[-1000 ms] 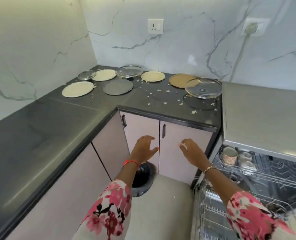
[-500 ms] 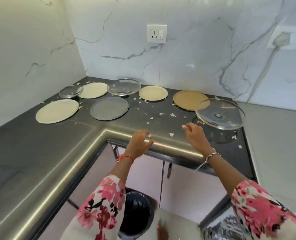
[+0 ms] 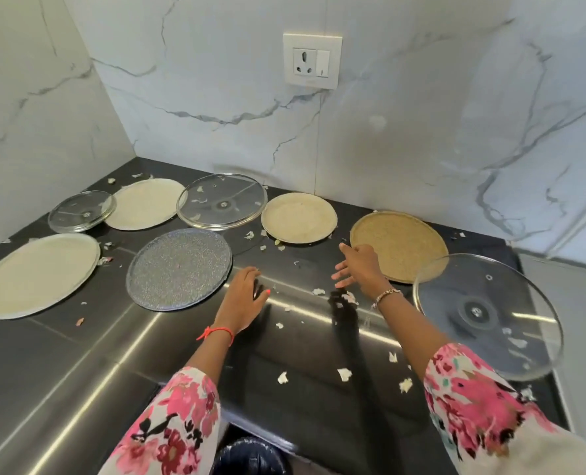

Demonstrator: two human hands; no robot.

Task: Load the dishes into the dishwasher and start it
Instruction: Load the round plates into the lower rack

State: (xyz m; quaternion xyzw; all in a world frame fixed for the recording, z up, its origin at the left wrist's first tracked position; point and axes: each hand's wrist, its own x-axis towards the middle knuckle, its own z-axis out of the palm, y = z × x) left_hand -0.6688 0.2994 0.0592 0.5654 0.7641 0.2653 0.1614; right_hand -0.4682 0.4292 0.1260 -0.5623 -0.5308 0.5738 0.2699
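Both hands empty, fingers spread: left hand [image 3: 245, 296] beside grey plate [image 3: 179, 269], right hand [image 3: 360, 267] at brown plate [image 3: 399, 245] edge; scraps on counter [image 3: 62, 354]

This is a home kitchen. A dark polished corner surface [image 3: 79, 354] runs under white marble-veined wall tiles [image 3: 421, 132], with a wall socket [image 3: 312, 60] above and beyond the hands. Beyond the hands lie flat round plates [image 3: 298, 217] and glass lids [image 3: 221, 201], with food scraps [image 3: 344, 374] scattered around and nearer than the hands.
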